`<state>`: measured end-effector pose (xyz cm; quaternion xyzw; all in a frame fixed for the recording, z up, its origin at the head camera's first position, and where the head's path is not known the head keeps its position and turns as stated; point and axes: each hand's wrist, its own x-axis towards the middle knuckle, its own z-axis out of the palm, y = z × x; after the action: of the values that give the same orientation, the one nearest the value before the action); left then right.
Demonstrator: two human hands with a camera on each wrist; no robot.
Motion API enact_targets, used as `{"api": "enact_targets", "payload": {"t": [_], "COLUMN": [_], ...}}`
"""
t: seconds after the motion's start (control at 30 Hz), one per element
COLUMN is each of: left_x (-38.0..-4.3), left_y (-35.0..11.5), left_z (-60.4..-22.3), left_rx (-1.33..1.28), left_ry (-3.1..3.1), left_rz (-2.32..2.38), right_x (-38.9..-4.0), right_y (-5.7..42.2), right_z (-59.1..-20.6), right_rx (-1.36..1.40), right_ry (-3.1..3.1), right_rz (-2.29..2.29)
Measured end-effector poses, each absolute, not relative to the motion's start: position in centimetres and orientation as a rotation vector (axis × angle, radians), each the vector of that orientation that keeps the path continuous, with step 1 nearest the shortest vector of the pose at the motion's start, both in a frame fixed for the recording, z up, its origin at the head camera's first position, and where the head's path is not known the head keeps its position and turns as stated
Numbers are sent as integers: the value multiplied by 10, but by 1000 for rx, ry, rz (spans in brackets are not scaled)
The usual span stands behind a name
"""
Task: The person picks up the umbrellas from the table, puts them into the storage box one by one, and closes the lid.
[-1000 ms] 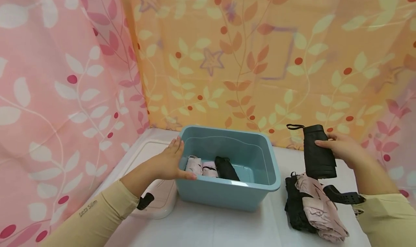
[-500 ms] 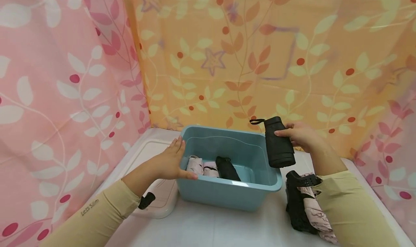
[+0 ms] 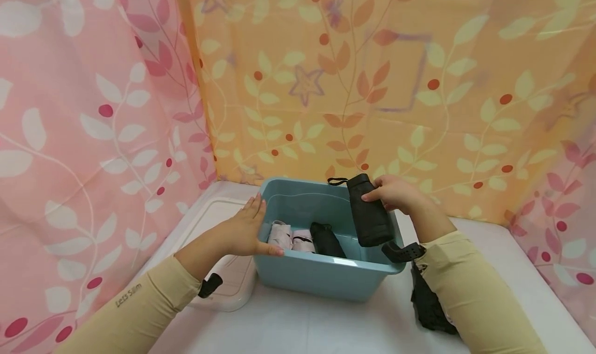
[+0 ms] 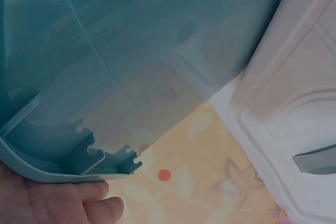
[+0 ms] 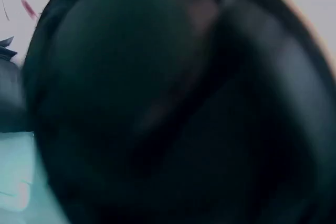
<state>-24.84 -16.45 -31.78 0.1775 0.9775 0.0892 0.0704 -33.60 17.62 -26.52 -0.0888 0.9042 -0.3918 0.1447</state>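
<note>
My right hand [image 3: 396, 193] grips a folded black umbrella [image 3: 370, 214] with a wrist loop and holds it tilted over the right side of a blue plastic bin [image 3: 316, 274]. The umbrella's dark, blurred end [image 5: 131, 77] fills most of the right wrist view and hides the fingers there. My left hand [image 3: 239, 232] rests on the bin's left front corner, fingers straight and thumb along the front rim. In the left wrist view, the fingertips of that hand [image 4: 68, 203] touch the bin's rim. Inside the bin lie two pale pink rolled bundles [image 3: 280, 236] and a black one [image 3: 327, 240], side by side.
A whitish lid [image 3: 228, 286] lies on the white table to the left of the bin. Right of the bin, a black folded bundle [image 3: 430, 305] is partly covered by my right sleeve. Patterned cloth curtains [image 3: 298, 111] enclose the table's back and sides.
My right hand has carried the black umbrella leftward from above the bundles on the right to over the bin. My left hand has stayed on the bin's corner.
</note>
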Motion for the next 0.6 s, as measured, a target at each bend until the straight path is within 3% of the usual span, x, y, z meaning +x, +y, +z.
{"api": "enact_targets", "payload": {"t": [0.6], "left_x": [-248], "left_y": [-165], "left_z": [-316], "left_rx": [540], "left_ry": [2937], "left_rz": [262], "right_x": [-346], "right_y": [152], "right_z": [-293], "right_rx": [-235], "right_ry": [2559], "right_rz": [-945]}}
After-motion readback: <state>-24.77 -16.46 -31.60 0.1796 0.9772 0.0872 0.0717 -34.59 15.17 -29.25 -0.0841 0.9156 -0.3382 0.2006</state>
